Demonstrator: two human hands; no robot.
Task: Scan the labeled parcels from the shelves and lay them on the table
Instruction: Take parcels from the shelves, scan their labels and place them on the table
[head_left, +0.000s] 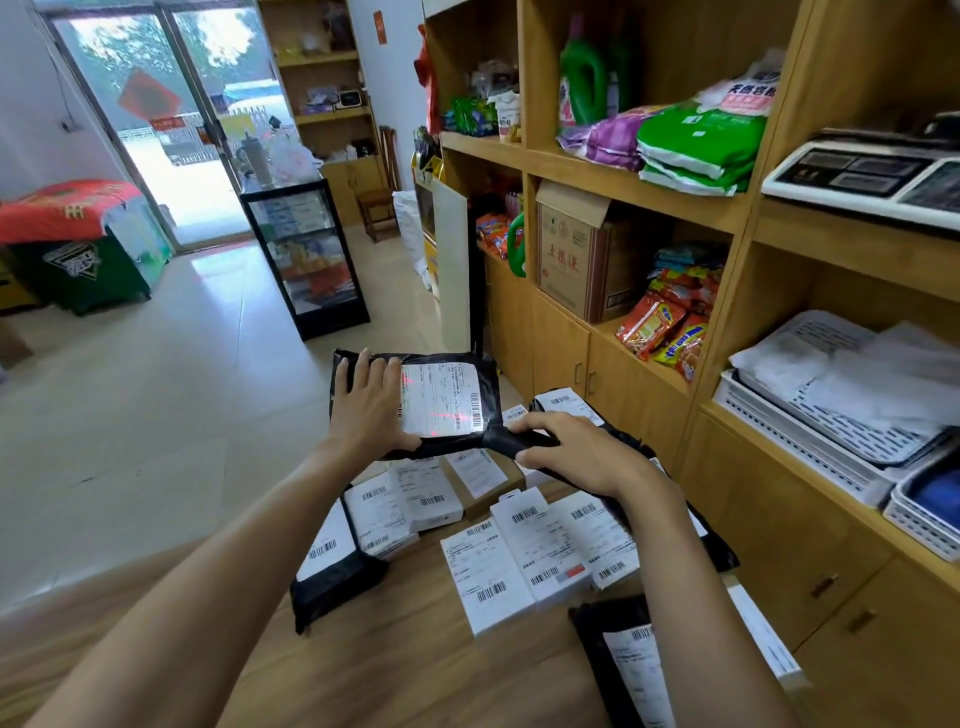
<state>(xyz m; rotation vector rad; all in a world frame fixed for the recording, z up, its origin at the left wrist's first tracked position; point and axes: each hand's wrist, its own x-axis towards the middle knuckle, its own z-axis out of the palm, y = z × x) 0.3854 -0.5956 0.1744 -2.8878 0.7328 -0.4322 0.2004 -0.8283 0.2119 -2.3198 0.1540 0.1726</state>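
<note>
The black parcel (452, 362) is held in the air above the table (415, 665), long axis left to right, label (441, 397) up. The left hand (366, 410) clamps its left end — fingers flat on top, thumb at the near edge. The right hand (576, 449) is wrapped round a dark object, apparently a scanner (524, 440), just right of the label.

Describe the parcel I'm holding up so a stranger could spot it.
Above the table strewn with labeled parcels, the left hand holds one black parcel. It alone is off the table, with red light on its label, seemingly from a scanner in the right hand.
</note>
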